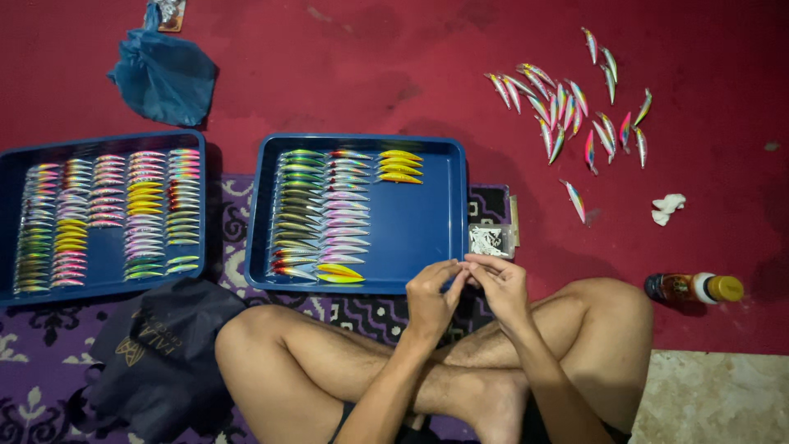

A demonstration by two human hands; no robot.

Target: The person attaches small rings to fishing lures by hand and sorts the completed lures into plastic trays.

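Legs: crossed, nearest me.
Left hand [430, 298]: I see fingertips pinched on something too small to identify.
Right hand [500, 284]: pinching likewise, fingertips touching left's.
Tray [419, 222]: blue, holds lure rows [320, 214].

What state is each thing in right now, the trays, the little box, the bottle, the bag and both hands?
Left tray: nearly full of lures.
Middle tray: about half filled.
Small box: open, at the tray's corner.
Bottle: capped, lying down.
Blue bag: crumpled.
Left hand: fingers pinched.
Right hand: fingers pinched, meeting the left.
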